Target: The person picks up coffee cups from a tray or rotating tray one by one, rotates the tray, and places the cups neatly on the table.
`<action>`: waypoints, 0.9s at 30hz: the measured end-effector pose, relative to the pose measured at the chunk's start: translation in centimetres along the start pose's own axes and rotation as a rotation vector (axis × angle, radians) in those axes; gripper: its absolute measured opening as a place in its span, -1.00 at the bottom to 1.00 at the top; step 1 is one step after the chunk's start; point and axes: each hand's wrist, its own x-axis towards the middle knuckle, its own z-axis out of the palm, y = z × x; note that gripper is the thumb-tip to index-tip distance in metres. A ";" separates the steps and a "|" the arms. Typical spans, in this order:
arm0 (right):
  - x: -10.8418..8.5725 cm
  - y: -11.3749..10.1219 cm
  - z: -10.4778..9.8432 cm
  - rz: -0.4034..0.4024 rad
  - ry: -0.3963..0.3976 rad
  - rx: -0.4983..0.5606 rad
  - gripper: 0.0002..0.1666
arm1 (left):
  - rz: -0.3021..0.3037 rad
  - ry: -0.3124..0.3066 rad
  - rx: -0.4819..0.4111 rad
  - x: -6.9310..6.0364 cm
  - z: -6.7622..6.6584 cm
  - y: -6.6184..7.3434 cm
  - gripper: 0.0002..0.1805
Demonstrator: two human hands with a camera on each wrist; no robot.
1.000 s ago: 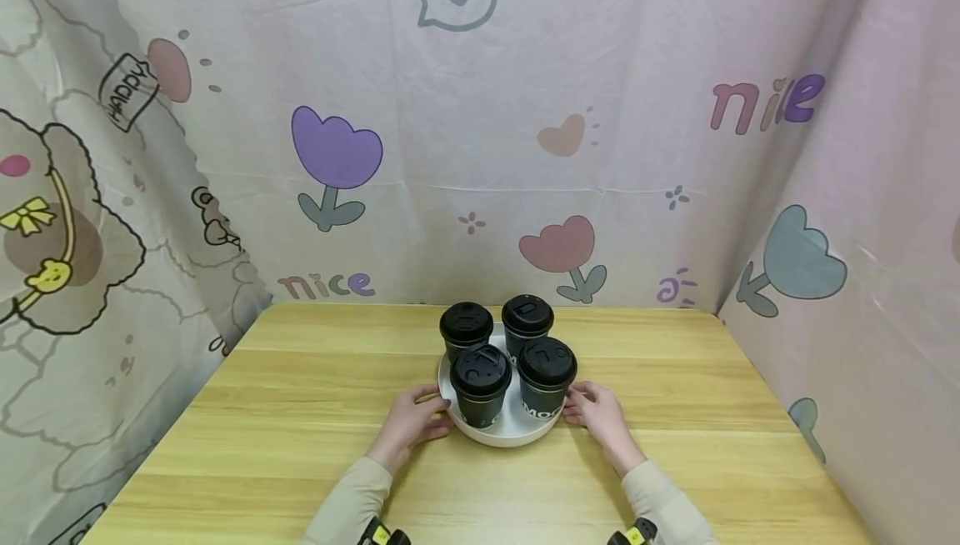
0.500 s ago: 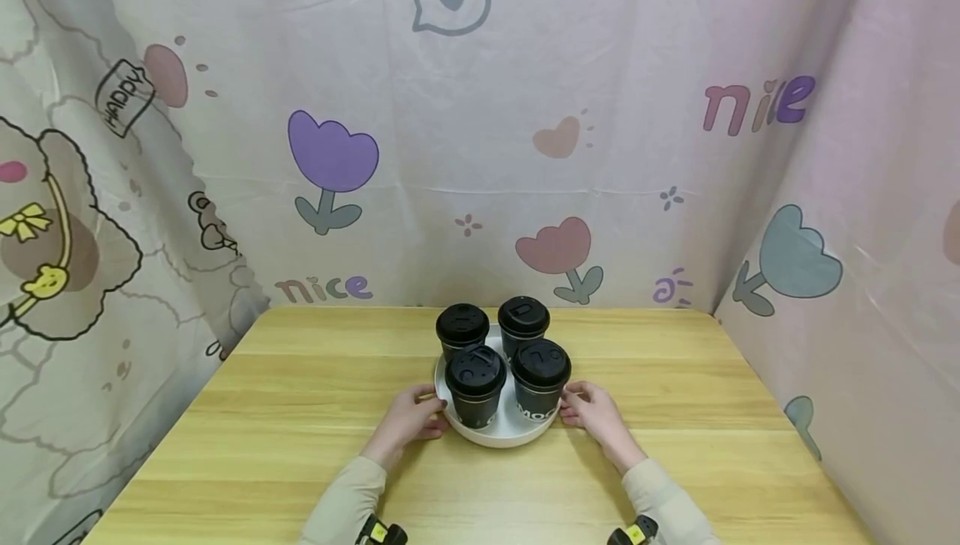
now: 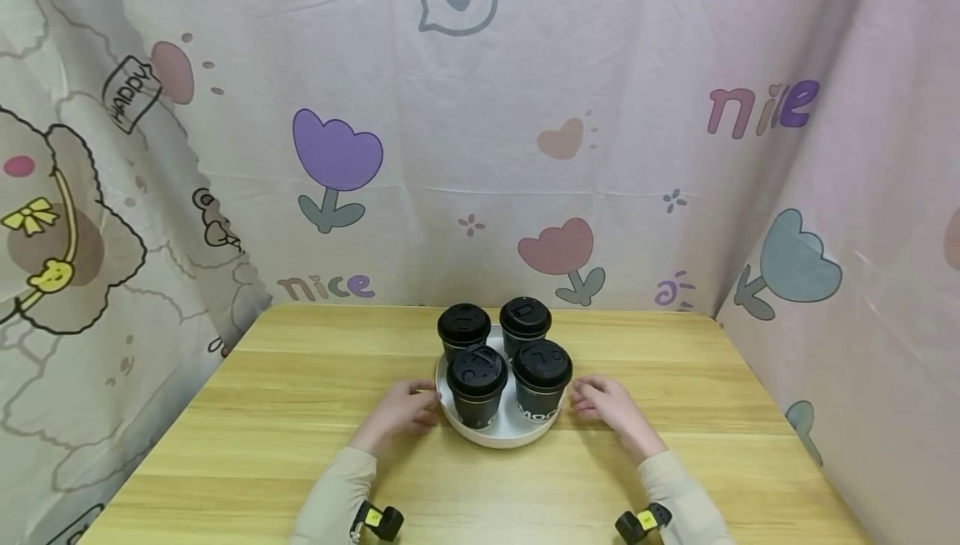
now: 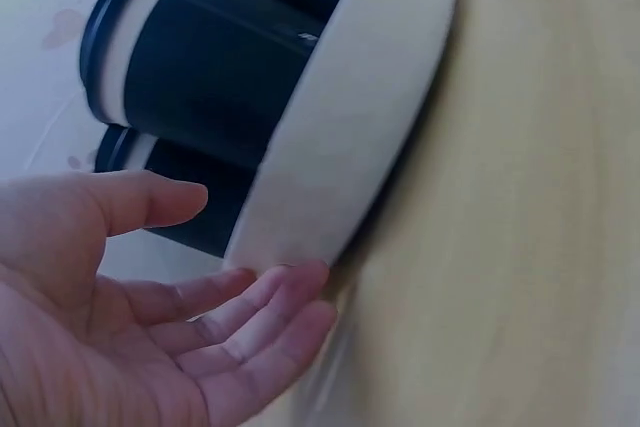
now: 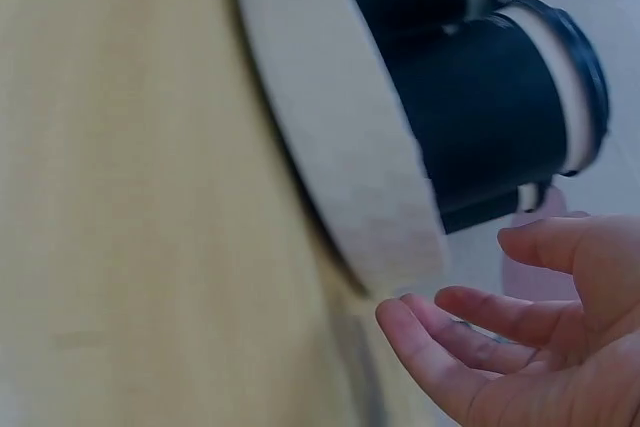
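Observation:
A round white tray (image 3: 504, 440) on the table carries several dark paper cups with black lids. Two of them are the front left cup (image 3: 477, 399) and the front right cup (image 3: 542, 391), and the rest stand behind. My left hand (image 3: 399, 416) is just left of the tray with relaxed fingers; in the left wrist view its fingertips are close to the tray wall (image 4: 360, 97), and I cannot tell if they touch. My right hand (image 3: 613, 407) lies a little right of the tray. Its loosely bent fingers hold nothing in the right wrist view, near the wall.
The wooden table (image 3: 315, 378) extends around the tray on all sides. A patterned curtain (image 3: 450, 153) rises behind the table's far edge and along both sides. Each forearm wears a black wrist device, such as the left one (image 3: 378, 520).
Both hands have let go of the tray and moved outward, the left hand to the left, the right hand to the right. The tray and cups stay put on the table.

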 end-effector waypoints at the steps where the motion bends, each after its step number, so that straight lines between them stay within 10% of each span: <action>1: 0.0 -0.2 -0.2 -0.006 0.013 -0.010 -0.48 | 0.011 0.004 0.009 0.0 -0.2 0.2 -0.47; 17: 1.0 -6.1 -2.5 -0.194 0.103 -0.064 -0.39 | 0.053 0.151 -0.005 2.2 -2.3 3.2 -0.44; 27: 1.3 -7.8 -1.8 -0.521 0.067 -0.182 -0.46 | 0.115 0.278 -0.240 4.7 -1.5 0.8 -0.43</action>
